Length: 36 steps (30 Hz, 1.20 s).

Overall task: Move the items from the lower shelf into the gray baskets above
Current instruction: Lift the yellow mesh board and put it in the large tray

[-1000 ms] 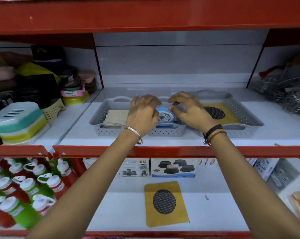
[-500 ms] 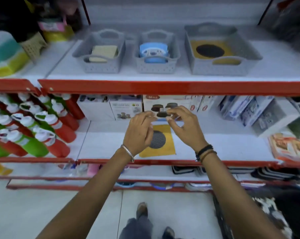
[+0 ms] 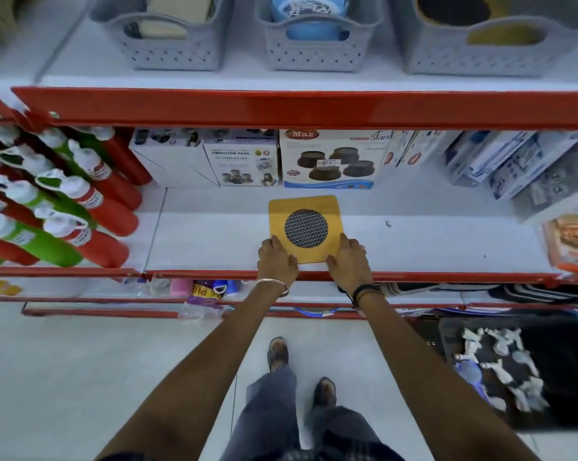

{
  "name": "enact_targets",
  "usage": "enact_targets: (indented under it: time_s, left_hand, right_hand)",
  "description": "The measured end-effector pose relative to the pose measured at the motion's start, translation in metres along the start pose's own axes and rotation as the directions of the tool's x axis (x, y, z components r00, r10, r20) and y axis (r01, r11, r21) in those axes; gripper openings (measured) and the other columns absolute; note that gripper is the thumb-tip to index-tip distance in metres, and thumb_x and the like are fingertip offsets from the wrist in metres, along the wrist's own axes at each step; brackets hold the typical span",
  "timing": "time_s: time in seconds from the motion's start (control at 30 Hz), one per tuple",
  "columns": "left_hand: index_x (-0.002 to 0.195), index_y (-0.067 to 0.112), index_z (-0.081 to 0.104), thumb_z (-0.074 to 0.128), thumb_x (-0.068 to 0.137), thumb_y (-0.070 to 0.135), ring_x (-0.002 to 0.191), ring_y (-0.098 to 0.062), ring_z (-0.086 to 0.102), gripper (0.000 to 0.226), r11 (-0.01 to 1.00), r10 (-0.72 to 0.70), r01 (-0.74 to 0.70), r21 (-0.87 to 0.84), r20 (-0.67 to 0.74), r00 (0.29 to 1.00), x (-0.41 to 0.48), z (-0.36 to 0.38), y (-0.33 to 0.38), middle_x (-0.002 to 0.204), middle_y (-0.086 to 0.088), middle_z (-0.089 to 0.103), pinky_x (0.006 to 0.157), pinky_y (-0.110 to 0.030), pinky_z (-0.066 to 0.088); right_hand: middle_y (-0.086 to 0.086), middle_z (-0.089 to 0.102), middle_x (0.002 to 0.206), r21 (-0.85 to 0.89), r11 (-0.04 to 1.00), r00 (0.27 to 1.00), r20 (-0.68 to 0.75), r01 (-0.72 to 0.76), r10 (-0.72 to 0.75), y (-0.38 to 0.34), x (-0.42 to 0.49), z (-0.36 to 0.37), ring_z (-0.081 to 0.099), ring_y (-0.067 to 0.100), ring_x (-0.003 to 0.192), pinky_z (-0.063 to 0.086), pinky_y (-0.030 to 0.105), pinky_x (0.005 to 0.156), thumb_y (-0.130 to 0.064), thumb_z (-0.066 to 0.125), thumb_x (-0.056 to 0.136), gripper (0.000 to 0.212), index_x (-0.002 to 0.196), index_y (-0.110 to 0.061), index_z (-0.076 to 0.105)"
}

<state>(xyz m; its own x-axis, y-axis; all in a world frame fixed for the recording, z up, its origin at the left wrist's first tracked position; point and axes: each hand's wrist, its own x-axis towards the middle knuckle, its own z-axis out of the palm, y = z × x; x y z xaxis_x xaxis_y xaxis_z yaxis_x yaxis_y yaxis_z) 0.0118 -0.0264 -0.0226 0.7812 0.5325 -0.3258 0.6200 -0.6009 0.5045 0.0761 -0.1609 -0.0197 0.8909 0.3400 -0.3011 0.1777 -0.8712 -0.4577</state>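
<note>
Both hands have dropped from in front of the boxes to the lower shelf (image 3: 214, 234). The left hand (image 3: 277, 260) and right hand (image 3: 349, 262) now lie spread, palms down, on the near corners of the yellow mesh-centred card (image 3: 303, 227), which lies flat near the shelf's front edge, below the gray baskets (image 3: 317, 44).

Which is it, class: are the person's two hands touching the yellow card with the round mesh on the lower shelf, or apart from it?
Touching. The head view shows the left hand and right hand with fingers lying over the near corners of the yellow card.
</note>
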Motion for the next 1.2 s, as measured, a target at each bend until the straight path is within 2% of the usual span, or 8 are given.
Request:
enact_targets:
  time_s: [0.13,0.23,0.33,0.5,0.7,0.93,1.03,1.2]
  left_hand:
    - [0.123,-0.005,0.043,0.058,0.083,0.016,0.125,-0.041,0.037,0.048,0.937,-0.271,0.267,-0.227,0.012,0.962,0.020,-0.010,0.010,0.132,-0.025,0.040,0.103,-0.044,0.035]
    - [0.126,0.000,0.044,0.061,0.080,0.012,0.123,-0.040,0.041,0.050,0.900,-0.290,0.290,-0.326,0.051,0.956,0.029,-0.015,0.002,0.133,-0.023,0.039,0.104,-0.042,0.036]
    - [0.125,0.003,0.041,0.067,0.079,0.008,0.114,-0.038,0.051,0.053,0.848,-0.230,0.224,-0.481,0.046,0.972,0.014,-0.016,-0.004,0.130,-0.021,0.039,0.100,-0.039,0.042]
    - [0.126,0.008,0.037,0.061,0.079,-0.002,0.097,-0.033,0.056,0.053,0.789,-0.022,-0.048,-0.613,-0.107,0.994,-0.039,-0.016,-0.001,0.119,-0.024,0.052,0.082,-0.044,0.050]
    - [0.138,0.023,0.031,0.050,0.087,0.023,0.107,-0.033,0.058,0.055,0.738,0.139,-0.355,-0.574,-0.386,0.912,-0.115,-0.012,0.018,0.124,-0.017,0.050,0.083,-0.053,0.055]
    - [0.141,0.031,0.023,0.049,0.092,0.017,0.086,0.006,0.050,0.057,0.709,0.252,-0.597,-0.377,-0.655,0.713,-0.162,-0.057,0.079,0.106,0.000,0.041,0.075,-0.017,0.047]
    - [0.147,0.013,0.019,0.050,0.093,0.007,0.081,0.013,0.045,0.062,0.695,0.358,-0.669,-0.263,-0.681,0.639,-0.155,-0.089,0.109,0.104,-0.004,0.036,0.072,0.001,0.039]
    - [0.148,0.005,0.015,0.048,0.092,0.001,0.077,0.013,0.043,0.066,0.643,0.467,-0.738,-0.206,-0.658,0.590,-0.129,-0.145,0.173,0.108,-0.005,0.030,0.064,0.001,0.040]
  right_hand:
    - [0.028,0.045,0.129,0.186,0.944,0.957,-0.048,-0.272,0.286,-0.006,0.015,0.003,0.044,0.043,0.120,0.036,0.044,0.103,-0.019,0.056,0.089,0.046,0.124,0.007,0.042]
    - [0.024,0.052,0.125,0.384,0.859,0.936,0.043,-0.339,0.350,0.003,0.023,0.005,0.053,0.040,0.112,0.045,0.043,0.098,-0.029,0.062,0.083,0.045,0.116,0.000,0.054]
    - [0.020,0.060,0.117,0.526,0.811,0.957,0.025,-0.258,0.288,0.009,0.017,0.003,0.062,0.036,0.098,0.052,0.039,0.085,-0.027,0.066,0.079,0.042,0.110,-0.001,0.056]
    - [0.015,0.050,0.110,0.545,0.838,0.989,-0.113,-0.023,0.100,0.017,-0.024,-0.029,0.050,0.025,0.094,0.039,0.029,0.077,-0.015,0.064,0.085,0.035,0.112,0.001,0.049]
    - [0.002,0.061,0.100,0.569,0.791,0.964,-0.249,0.226,-0.096,0.034,-0.075,-0.076,0.058,0.015,0.084,0.044,0.017,0.065,-0.023,0.061,0.089,0.028,0.111,-0.013,0.049]
    - [0.002,0.064,0.096,0.502,0.717,0.839,-0.499,0.484,-0.217,0.028,-0.105,-0.150,0.061,0.018,0.088,0.047,0.017,0.065,-0.028,0.063,0.088,0.033,0.114,-0.015,0.049]
    - [-0.013,0.062,0.090,0.478,0.667,0.767,-0.599,0.572,-0.229,0.018,-0.104,-0.190,0.060,-0.003,0.082,0.046,0.006,0.062,-0.026,0.063,0.088,0.025,0.109,-0.021,0.049]
    - [-0.004,0.063,0.094,0.447,0.630,0.665,-0.731,0.635,-0.153,-0.002,-0.080,-0.254,0.057,0.001,0.079,0.045,0.005,0.061,-0.022,0.064,0.088,0.029,0.113,-0.010,0.056]
